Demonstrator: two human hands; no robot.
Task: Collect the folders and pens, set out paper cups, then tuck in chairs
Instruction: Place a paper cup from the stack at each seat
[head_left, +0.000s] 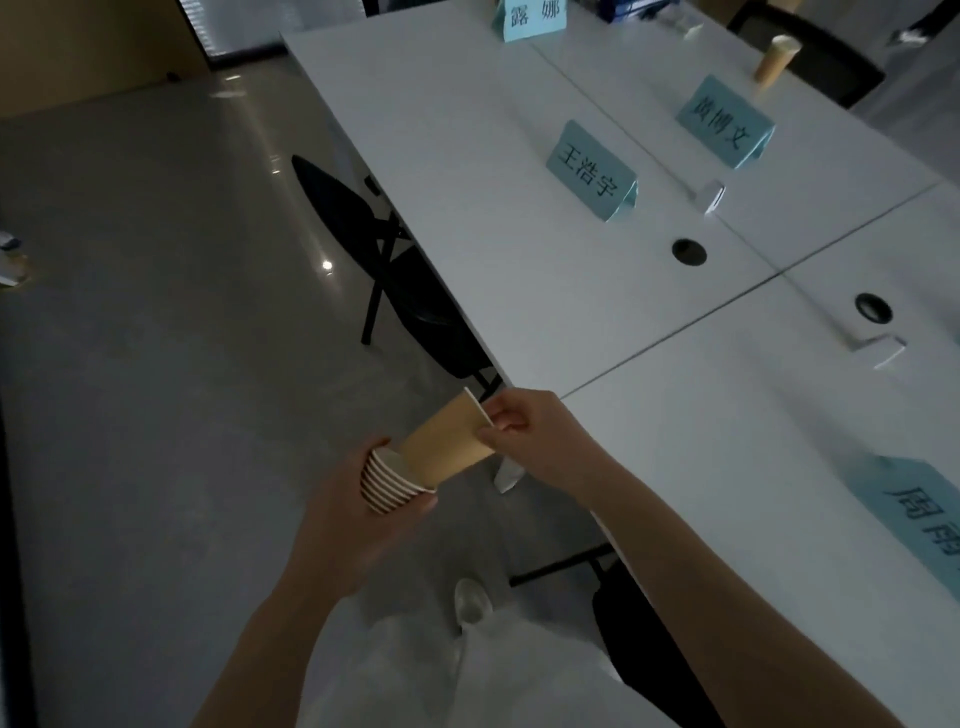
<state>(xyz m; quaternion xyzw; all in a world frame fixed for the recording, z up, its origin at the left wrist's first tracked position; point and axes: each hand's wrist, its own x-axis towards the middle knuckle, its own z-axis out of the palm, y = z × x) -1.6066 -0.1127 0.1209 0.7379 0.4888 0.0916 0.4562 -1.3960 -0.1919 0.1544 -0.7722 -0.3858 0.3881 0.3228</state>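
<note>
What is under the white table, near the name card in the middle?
Under the white table edge stands a black folding chair, its seat partly tucked beneath. The tabletop covers the rest of the seat and whatever is further under.

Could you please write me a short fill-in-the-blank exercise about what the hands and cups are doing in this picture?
1. The left hand grips a nested stack of cups, and the ____ hand pulls one cup out of it.
2. The pulled cup is pinched at its ____.
3. One lone cup already stands on the ____ table.
4. The folded name cards, such as the nearest upright one, are light ____ in colour.

Missing words: right; rim; white; blue
</note>
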